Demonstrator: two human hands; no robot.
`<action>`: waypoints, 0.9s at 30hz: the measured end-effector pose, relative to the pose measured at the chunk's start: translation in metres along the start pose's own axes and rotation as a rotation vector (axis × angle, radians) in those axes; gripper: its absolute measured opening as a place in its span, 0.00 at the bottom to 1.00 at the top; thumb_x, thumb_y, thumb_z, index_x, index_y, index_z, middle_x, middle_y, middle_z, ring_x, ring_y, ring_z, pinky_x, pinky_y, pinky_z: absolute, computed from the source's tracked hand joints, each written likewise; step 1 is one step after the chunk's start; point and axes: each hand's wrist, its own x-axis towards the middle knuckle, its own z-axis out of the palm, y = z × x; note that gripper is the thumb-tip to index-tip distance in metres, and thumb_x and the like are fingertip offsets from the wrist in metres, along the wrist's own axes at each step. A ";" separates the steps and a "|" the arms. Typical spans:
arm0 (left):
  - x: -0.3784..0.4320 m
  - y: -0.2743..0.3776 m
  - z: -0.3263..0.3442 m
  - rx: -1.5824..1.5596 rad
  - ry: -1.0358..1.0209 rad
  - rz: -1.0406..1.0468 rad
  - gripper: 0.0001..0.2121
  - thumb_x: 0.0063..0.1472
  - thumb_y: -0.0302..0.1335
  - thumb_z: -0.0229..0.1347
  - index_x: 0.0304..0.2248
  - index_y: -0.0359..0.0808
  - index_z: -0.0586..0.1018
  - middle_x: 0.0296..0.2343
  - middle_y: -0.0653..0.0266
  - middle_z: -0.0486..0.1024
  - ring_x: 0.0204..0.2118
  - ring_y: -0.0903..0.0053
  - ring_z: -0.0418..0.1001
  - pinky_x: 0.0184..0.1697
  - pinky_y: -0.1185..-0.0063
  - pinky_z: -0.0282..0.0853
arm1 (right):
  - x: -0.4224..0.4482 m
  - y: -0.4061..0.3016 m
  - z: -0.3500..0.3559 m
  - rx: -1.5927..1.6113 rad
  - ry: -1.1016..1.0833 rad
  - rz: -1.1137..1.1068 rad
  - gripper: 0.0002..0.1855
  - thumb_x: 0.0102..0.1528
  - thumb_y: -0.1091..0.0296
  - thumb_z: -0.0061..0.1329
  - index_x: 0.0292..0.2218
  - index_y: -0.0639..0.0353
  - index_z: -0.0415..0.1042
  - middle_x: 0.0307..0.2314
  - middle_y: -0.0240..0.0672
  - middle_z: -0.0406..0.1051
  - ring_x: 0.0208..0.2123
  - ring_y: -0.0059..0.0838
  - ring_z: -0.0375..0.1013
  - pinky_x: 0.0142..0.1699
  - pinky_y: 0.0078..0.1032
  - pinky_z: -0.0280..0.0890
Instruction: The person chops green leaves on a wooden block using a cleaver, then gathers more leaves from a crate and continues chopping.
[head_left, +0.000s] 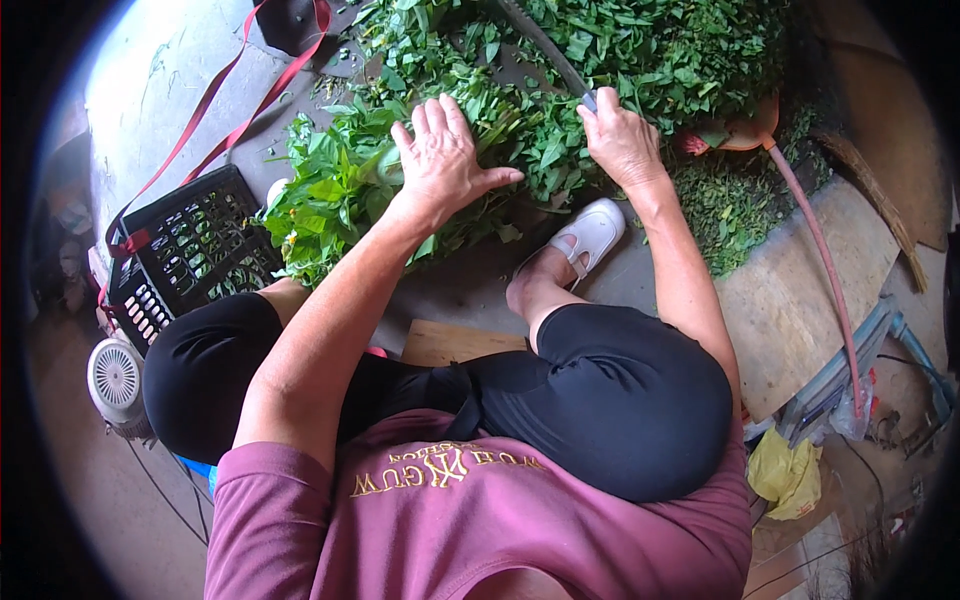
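My left hand (444, 157) rests with spread fingers on top of a bundle of leafy green stems (337, 172), its thumb pointing right. The cut-looking stem ends lie just right of that hand. My right hand (622, 139) is closed around the handle of a long dark blade (547, 49), which slants up and left over the greens. Chopped green leaves (675, 52) form a wide heap beyond and beside the blade. Part of the blade's far end lies outside the picture.
A black plastic crate (195, 247) with a red strap (217, 82) stands at left, near a round grey vented housing (116, 375). My white shoe (589, 232) is close below the greens. At right are an orange dustpan-like scoop (750, 131), a cardboard-like sheet (817, 300) and a yellow bag (786, 472).
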 end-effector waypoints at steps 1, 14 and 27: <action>-0.006 0.001 0.000 0.016 0.020 0.021 0.63 0.36 0.68 0.58 0.57 0.20 0.54 0.52 0.44 0.60 0.56 0.56 0.59 0.54 0.50 0.54 | 0.000 -0.001 0.001 0.005 -0.005 0.003 0.13 0.63 0.59 0.42 0.35 0.58 0.57 0.16 0.46 0.73 0.19 0.47 0.76 0.22 0.41 0.71; -0.025 0.013 0.018 0.079 -0.140 0.051 0.60 0.39 0.54 0.67 0.62 0.27 0.47 0.62 0.43 0.43 0.66 0.51 0.39 0.59 0.47 0.47 | -0.001 -0.004 -0.001 0.016 0.006 0.007 0.14 0.62 0.57 0.44 0.35 0.59 0.59 0.18 0.48 0.73 0.22 0.51 0.76 0.25 0.44 0.71; 0.044 -0.026 -0.010 -0.152 -0.097 -0.050 0.41 0.44 0.43 0.67 0.49 0.23 0.62 0.41 0.47 0.69 0.47 0.57 0.69 0.47 0.64 0.65 | -0.002 -0.036 -0.054 0.735 0.226 -0.076 0.12 0.62 0.61 0.47 0.35 0.62 0.66 0.17 0.36 0.70 0.18 0.30 0.73 0.22 0.28 0.64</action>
